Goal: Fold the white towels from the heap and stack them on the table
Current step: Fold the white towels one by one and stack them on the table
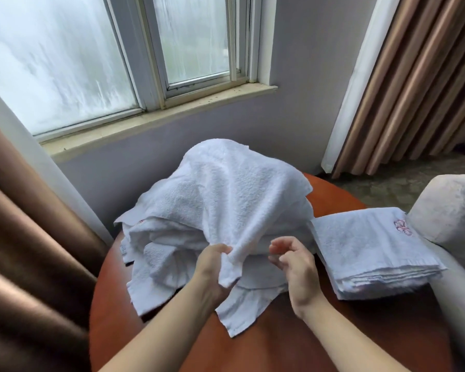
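A heap of crumpled white towels (pixel 220 200) covers the far half of the round reddish-brown table (pixel 293 342). My left hand (pixel 212 267) grips a bunched fold of the top towel at the heap's near side, and the cloth hangs down past my palm. My right hand (pixel 295 264) hovers just right of that fold with its fingers loosely curled and nothing in them. On the table's right side lies a neat stack of folded white towels (pixel 373 251); the top one bears a red embroidered mark near its far corner.
A grey upholstered chair (pixel 451 210) stands against the table's right side, touching the folded stack. Brown curtains hang at the left (pixel 24 264) and at the far right (pixel 414 89). A window with a sill (pixel 156 116) is behind the heap.
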`<action>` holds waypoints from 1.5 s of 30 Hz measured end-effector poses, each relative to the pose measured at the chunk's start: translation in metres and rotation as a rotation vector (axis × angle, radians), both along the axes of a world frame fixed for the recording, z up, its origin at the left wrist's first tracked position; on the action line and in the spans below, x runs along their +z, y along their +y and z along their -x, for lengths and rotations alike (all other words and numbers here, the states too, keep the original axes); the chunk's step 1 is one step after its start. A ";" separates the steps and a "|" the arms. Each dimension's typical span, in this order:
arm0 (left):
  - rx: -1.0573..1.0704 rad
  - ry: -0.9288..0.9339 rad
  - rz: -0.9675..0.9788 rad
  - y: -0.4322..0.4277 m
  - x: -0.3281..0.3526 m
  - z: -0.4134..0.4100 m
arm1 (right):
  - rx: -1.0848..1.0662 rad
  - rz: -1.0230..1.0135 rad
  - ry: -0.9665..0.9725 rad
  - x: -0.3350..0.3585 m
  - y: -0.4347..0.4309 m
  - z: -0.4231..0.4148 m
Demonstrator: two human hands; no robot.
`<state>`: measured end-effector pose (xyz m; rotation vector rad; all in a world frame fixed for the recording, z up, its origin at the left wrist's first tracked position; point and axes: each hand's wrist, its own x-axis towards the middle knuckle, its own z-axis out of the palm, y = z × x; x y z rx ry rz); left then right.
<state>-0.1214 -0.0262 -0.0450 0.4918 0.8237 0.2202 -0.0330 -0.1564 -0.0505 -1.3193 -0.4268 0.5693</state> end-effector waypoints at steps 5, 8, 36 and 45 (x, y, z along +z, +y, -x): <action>0.002 0.110 -0.031 -0.028 -0.001 0.012 | 0.160 0.033 0.526 -0.004 -0.001 -0.033; 0.015 0.123 -0.011 -0.038 -0.005 0.026 | 0.271 -0.053 0.580 0.002 0.006 -0.047; 0.060 -0.014 -0.332 0.001 0.007 0.122 | -0.002 -0.024 0.847 -0.025 0.041 -0.059; 0.020 -0.045 -0.274 0.004 0.011 0.128 | -0.095 -0.214 0.637 0.022 0.055 -0.062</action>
